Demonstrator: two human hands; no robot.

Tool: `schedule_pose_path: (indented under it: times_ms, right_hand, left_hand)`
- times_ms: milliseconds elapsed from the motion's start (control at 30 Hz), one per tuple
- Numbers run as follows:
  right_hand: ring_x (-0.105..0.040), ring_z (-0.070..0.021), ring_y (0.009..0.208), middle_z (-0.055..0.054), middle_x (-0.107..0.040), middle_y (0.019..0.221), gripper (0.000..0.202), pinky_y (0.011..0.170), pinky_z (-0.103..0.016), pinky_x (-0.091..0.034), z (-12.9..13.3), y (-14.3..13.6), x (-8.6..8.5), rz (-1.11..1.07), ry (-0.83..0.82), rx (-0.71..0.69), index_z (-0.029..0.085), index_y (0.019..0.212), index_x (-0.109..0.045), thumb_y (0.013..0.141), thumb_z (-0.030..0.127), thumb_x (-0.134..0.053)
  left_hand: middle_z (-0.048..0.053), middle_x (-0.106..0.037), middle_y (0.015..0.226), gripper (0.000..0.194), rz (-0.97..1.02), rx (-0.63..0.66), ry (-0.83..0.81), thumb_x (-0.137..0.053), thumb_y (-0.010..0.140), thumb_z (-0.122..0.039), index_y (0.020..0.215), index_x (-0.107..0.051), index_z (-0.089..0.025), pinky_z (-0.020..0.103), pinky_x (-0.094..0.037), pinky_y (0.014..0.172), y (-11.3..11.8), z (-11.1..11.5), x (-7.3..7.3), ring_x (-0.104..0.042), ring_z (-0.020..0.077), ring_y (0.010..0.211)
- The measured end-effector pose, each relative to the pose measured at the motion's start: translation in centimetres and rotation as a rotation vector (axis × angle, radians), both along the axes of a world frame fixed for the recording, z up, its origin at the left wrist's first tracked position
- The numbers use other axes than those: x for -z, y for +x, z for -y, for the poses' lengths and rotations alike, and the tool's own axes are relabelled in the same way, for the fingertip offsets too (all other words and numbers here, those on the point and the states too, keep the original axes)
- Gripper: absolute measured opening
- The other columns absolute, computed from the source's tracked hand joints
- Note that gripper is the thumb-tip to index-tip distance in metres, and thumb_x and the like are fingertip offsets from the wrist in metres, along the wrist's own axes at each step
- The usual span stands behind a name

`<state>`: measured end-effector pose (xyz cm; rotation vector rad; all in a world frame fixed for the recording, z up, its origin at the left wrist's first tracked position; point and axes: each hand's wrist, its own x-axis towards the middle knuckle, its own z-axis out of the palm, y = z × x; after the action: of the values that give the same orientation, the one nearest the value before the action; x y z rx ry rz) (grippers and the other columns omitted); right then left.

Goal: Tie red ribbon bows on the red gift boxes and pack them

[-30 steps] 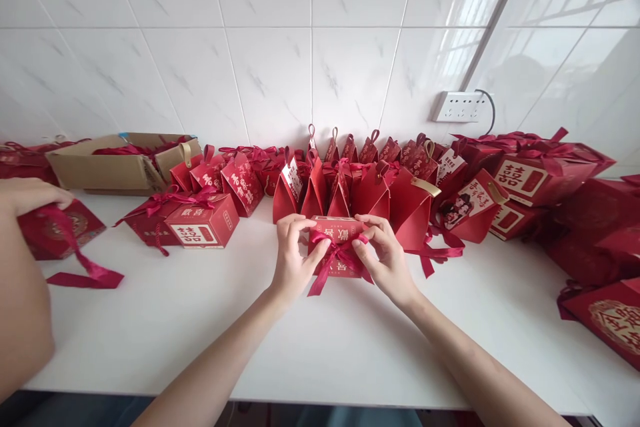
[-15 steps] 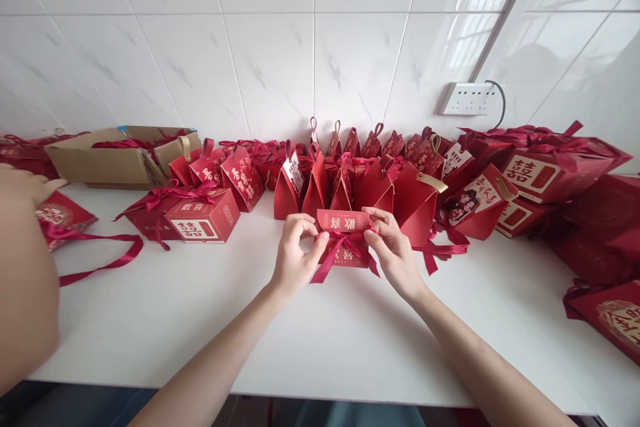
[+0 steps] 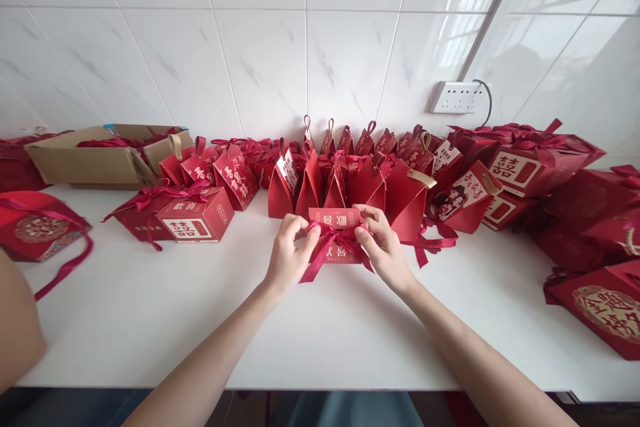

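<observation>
In front of me on the white table point(image 3: 295, 340) sits a small red gift box point(image 3: 340, 257) with pale characters on its top. A dark red ribbon point(image 3: 313, 265) is tied across it in a bow, its tails hanging toward me. My left hand point(image 3: 289, 250) pinches the bow's left loop between thumb and fingers. On the other side, my right hand point(image 3: 385, 247) is closed on the right loop. The fingers of both hands rest close against the box and hide its ends.
Red gift boxes point(image 3: 285, 193) stand in rows behind my hands. A ribboned box point(image 3: 197, 217) and an open cardboard box point(image 3: 90, 170) are at left. Stacked red boxes point(image 3: 550, 173) fill the right. Another person's arm point(image 3: 17, 327) enters at left. A power strip point(image 3: 454, 98) hangs on the wall.
The other person's arm has drawn back leftward, and the red box near it has shifted left and shows more fully. My view has turned slightly right. Both my hands still hold the bow.
</observation>
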<state>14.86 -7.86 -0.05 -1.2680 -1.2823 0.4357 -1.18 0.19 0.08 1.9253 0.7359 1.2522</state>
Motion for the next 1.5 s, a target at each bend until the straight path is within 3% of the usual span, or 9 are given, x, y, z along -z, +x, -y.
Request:
schedule_pose_path:
  times_ms: [167, 400, 633, 933, 1300, 1500]
  right_hand:
    - [-0.05, -0.0241, 0.115, -0.009, -0.051, 0.117, 0.04, 0.095, -0.038, -0.043, -0.1, -0.2, 0.0, 0.04, 0.006, 0.043, 0.02, 0.059, -0.048, 0.088, 0.046, -0.049]
    - [-0.049, -0.0245, 0.116, -0.01, -0.048, 0.12, 0.027, 0.1, -0.042, -0.039, 0.1, -0.3, 0.7, 0.18, 0.054, 0.024, 0.021, 0.086, -0.065, 0.091, 0.04, -0.046]
    - [-0.048, -0.0253, 0.118, -0.009, -0.05, 0.119, 0.04, 0.099, -0.041, -0.038, -0.1, -0.2, 0.6, 0.076, 0.016, 0.026, 0.019, 0.061, -0.058, 0.091, 0.044, -0.046]
    - [-0.045, -0.0252, 0.122, -0.008, -0.053, 0.117, 0.046, 0.1, -0.04, -0.036, 0.1, 0.0, 0.5, -0.059, 0.007, -0.004, 0.019, 0.052, -0.047, 0.088, 0.046, -0.051]
    - [-0.045, -0.0256, 0.124, -0.006, -0.056, 0.119, 0.046, 0.104, -0.042, -0.035, -0.4, 0.3, 0.4, -0.189, -0.003, -0.043, 0.02, 0.051, -0.049, 0.084, 0.051, -0.055]
    - [-0.046, -0.0234, 0.123, -0.006, -0.055, 0.12, 0.044, 0.106, -0.039, -0.035, -0.6, 0.2, 0.6, -0.2, -0.004, -0.101, 0.02, 0.051, -0.052, 0.085, 0.049, -0.055]
  left_hand:
    - [-0.001, -0.04, 0.072, 0.024, -0.008, 0.02, 0.076, -0.05, 0.08, -0.026, 0.062, -0.036, -0.02, 0.025, -0.043, 0.065, -0.3, 0.1, 0.2, -0.047, 0.0129, 0.068]
    - [-0.002, -0.04, 0.069, 0.03, -0.005, -0.093, 0.126, -0.052, 0.084, -0.032, 0.061, -0.037, -0.02, 0.025, -0.044, 0.065, -0.2, 0.4, 0.1, -0.045, 0.0122, 0.064]
    - [0.0, -0.043, 0.074, 0.028, 0.02, -0.12, 0.123, -0.045, 0.088, -0.033, 0.064, -0.04, -0.02, 0.024, -0.045, 0.066, 0.0, 0.0, 0.5, -0.048, 0.0122, 0.067]
    - [0.0, -0.043, 0.073, 0.027, 0.039, -0.164, 0.178, -0.043, 0.09, -0.028, 0.064, -0.039, -0.02, 0.022, -0.044, 0.066, 0.3, 0.0, 1.2, -0.048, 0.0113, 0.068]
    - [0.001, -0.042, 0.074, 0.026, 0.041, -0.16, 0.128, -0.042, 0.089, -0.027, 0.065, -0.037, -0.021, 0.023, -0.043, 0.065, 0.4, 0.0, 0.9, -0.046, 0.0119, 0.067]
    - [0.0, -0.041, 0.072, 0.026, 0.053, -0.162, 0.183, -0.043, 0.088, -0.025, 0.063, -0.038, -0.02, 0.023, -0.04, 0.059, 0.2, -0.3, 0.9, -0.045, 0.0117, 0.064]
